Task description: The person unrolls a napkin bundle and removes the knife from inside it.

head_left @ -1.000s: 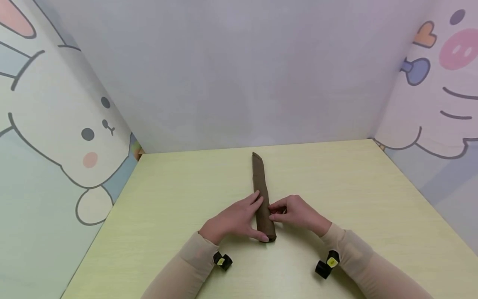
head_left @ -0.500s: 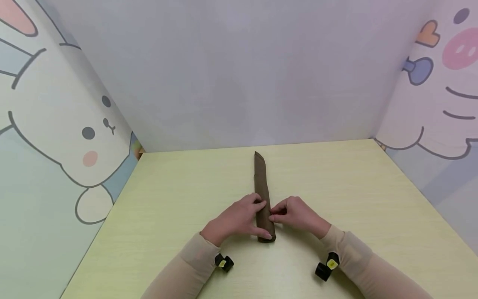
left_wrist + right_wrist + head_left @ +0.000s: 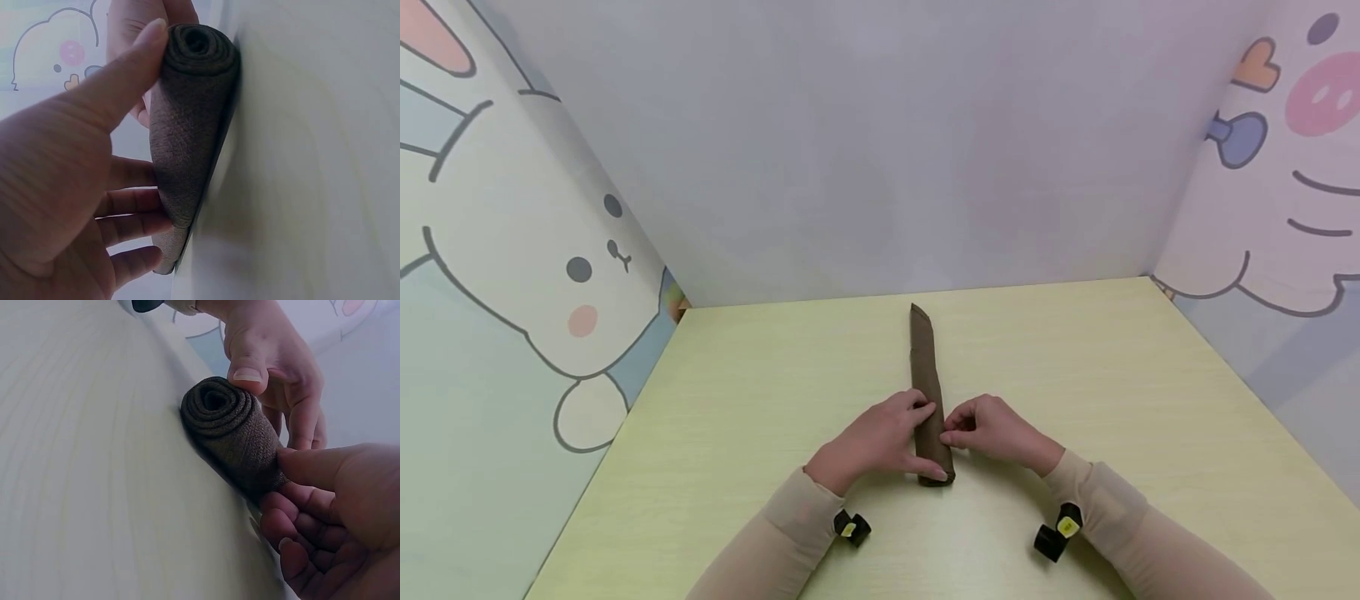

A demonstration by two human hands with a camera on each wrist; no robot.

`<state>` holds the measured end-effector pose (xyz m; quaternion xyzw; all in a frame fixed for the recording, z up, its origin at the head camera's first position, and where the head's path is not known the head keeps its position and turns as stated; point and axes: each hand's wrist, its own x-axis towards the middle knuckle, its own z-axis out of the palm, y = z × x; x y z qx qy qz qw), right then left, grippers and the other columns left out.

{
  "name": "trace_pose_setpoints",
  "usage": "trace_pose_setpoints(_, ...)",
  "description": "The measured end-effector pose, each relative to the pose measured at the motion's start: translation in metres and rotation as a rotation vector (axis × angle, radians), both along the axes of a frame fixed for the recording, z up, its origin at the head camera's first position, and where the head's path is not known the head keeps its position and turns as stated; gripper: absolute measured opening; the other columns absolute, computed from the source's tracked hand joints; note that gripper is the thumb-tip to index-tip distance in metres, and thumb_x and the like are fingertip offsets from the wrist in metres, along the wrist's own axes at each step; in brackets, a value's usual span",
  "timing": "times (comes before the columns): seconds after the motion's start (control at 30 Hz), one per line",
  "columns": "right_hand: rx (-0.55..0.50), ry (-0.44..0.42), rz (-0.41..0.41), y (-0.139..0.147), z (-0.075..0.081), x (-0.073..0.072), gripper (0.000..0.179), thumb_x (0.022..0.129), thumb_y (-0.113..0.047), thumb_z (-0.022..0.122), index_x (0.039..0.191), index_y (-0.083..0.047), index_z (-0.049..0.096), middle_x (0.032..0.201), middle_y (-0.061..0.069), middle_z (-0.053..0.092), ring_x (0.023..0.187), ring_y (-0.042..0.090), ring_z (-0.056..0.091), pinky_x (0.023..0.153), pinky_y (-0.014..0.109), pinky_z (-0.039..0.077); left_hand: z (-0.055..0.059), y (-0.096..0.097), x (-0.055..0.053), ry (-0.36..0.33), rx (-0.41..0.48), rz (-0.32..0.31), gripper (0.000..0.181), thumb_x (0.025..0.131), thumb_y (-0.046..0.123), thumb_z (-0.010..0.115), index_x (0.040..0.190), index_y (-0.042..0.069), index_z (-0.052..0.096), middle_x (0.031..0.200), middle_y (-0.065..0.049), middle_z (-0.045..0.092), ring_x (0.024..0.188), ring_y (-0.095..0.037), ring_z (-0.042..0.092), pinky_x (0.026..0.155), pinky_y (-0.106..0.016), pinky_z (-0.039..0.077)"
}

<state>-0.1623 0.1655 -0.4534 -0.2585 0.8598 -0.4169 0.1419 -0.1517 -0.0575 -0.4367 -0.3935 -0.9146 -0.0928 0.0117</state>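
A brown cloth [image 3: 922, 354], rolled into a long narrow tube, lies on the table and points away from me. Its near end shows a spiral of layers around a small hole in both wrist views. My left hand [image 3: 872, 437] rests on the roll from the left, its thumb on top at the near end. Several fingertips of that hand touch the roll's side farther along in the left wrist view. From the right, my right hand [image 3: 996, 429] pinches the roll's edge, thumb against its side and the other fingers curled low by the tabletop.
The pale yellow wooden table [image 3: 760, 367] ends at a plain light wall [image 3: 880, 150] behind. Side panels carry a cartoon rabbit [image 3: 535, 250] on the left and a cartoon pig [image 3: 1292, 183] on the right. A small black camera [image 3: 852, 528] sits at the left wrist.
The left fingers have bent and slid slightly along the roll, and its thumb has shifted right. The roll has moved slightly right. The right hand stays nearly where it was.
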Motion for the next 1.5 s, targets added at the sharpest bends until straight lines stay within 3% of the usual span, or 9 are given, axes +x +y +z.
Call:
trace_pose_setpoints(0.67, -0.081, -0.069, 0.030, -0.0001, -0.0023, 0.0014, 0.013, 0.091, -0.026, 0.069, 0.083, -0.016, 0.069, 0.071, -0.003, 0.064, 0.061, 0.007, 0.052, 0.054, 0.022, 0.043, 0.0034, 0.0011, 0.0052, -0.005, -0.010, 0.004, 0.099, 0.071, 0.074, 0.064, 0.137, 0.001, 0.053, 0.124, -0.002, 0.050, 0.107, -0.012, 0.052, 0.089, -0.022, 0.045)
trace_pose_setpoints(1.0, -0.151, -0.144, 0.074, -0.0024, -0.0029, 0.0013, 0.012, 0.095, -0.018, 0.064, 0.087, -0.009, 0.066, 0.074, 0.006, 0.061, 0.064, 0.008, 0.050, 0.057, 0.021, 0.042, 0.0033, 0.0013, 0.0048, -0.010, -0.030, 0.012, 0.100, 0.070, 0.073, 0.066, 0.138, 0.001, 0.052, 0.124, -0.003, 0.049, 0.108, -0.012, 0.052, 0.090, -0.021, 0.045)
trace_pose_setpoints(1.33, -0.173, -0.131, 0.006, 0.0022, 0.0017, -0.0011, 0.011, 0.095, -0.015, 0.062, 0.095, -0.010, 0.072, 0.083, 0.000, 0.068, 0.076, 0.011, 0.058, 0.067, 0.022, 0.048, 0.0045, 0.0025, 0.0043, -0.009, -0.015, 0.004, 0.100, 0.068, 0.073, 0.069, 0.136, 0.000, 0.054, 0.122, -0.002, 0.050, 0.106, -0.011, 0.052, 0.090, -0.021, 0.045)
trace_pose_setpoints(1.5, -0.183, -0.180, 0.016, 0.0043, 0.0051, 0.0011, 0.012, 0.095, -0.014, 0.062, 0.097, -0.008, 0.071, 0.083, 0.005, 0.067, 0.072, 0.010, 0.054, 0.063, 0.022, 0.046, 0.0061, 0.0031, 0.0058, -0.013, -0.037, 0.010, 0.102, 0.068, 0.074, 0.068, 0.137, 0.001, 0.052, 0.123, -0.003, 0.050, 0.107, -0.012, 0.052, 0.091, -0.021, 0.044)
